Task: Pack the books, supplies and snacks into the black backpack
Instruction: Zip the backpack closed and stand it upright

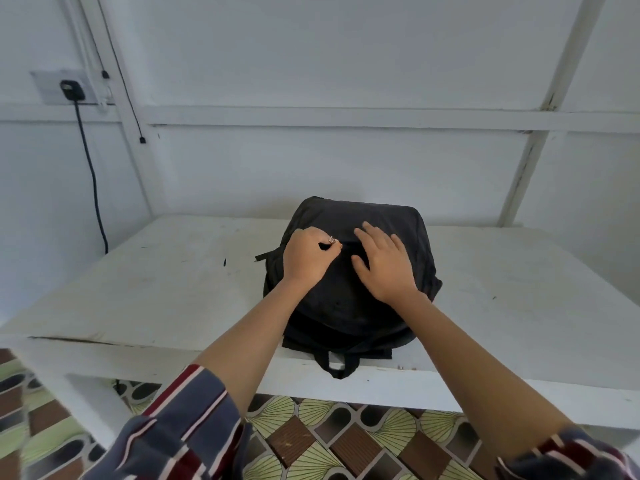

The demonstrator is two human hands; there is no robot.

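— Hands, both on the black backpack (346, 306): how do they sit?
— White table (156, 289) bears it, lying flat near your edge. Your right hand (384, 268) presses it, fingers spread. Your left hand (304, 258) pinches what looks to be the zip pull (333, 241).
— How to run the zip well?
— Hold the cloth taut with the flat hand. Draw along the track, not upward. If the slider snags, back off and free the cloth first.
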